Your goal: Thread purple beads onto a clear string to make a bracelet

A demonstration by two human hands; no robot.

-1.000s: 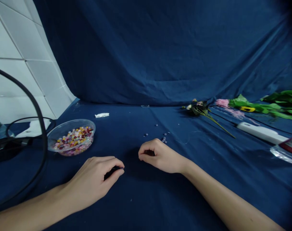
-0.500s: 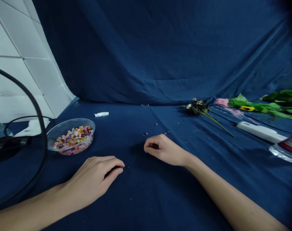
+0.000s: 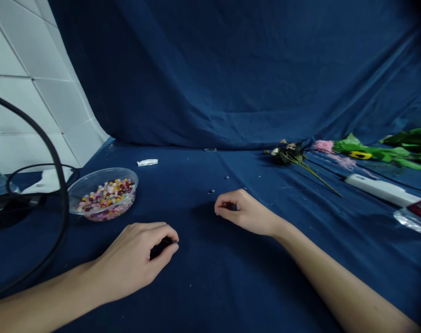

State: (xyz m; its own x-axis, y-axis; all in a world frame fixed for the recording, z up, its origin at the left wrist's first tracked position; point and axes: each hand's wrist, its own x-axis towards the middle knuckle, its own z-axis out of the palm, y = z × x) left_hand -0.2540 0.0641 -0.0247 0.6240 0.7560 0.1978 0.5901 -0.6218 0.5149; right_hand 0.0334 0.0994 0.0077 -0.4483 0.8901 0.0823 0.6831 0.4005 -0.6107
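My left hand (image 3: 141, 256) rests on the blue cloth (image 3: 210, 286), its thumb and forefinger pinched on a tiny bead or thread end I cannot make out. My right hand (image 3: 247, 212) lies further back and to the right, fingers curled into a loose pinch; what it holds is hidden. A few loose beads (image 3: 212, 190) lie on the cloth just behind the right hand. A clear plastic bowl of mixed coloured beads (image 3: 104, 196) stands left of both hands.
Black cables (image 3: 56, 185) loop at the left. Artificial flowers (image 3: 289, 155) and green leaves (image 3: 397, 150) lie at the back right, beside a white power strip (image 3: 380, 189) and a clear packet (image 3: 416, 215). A white scrap (image 3: 147, 162) lies behind the bowl.
My right hand has slid back and to the right, away from the left hand, staying pinched. The left hand has stayed in place.
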